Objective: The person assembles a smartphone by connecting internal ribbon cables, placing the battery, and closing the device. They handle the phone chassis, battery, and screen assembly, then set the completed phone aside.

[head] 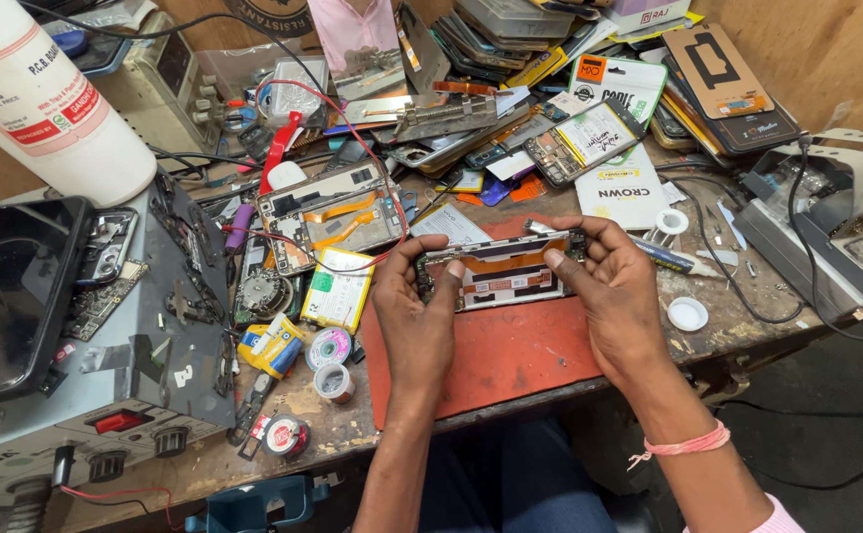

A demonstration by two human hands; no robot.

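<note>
Hands — two, one opened phone, one red mat

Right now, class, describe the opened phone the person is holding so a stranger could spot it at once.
Find the red mat at the workbench's front edge. Above it, the left hand and right hand hold the opened phone between them by its ends. Unlike the other opened phone lying further back with red wires, this one is lifted and gripped by both hands.
</note>
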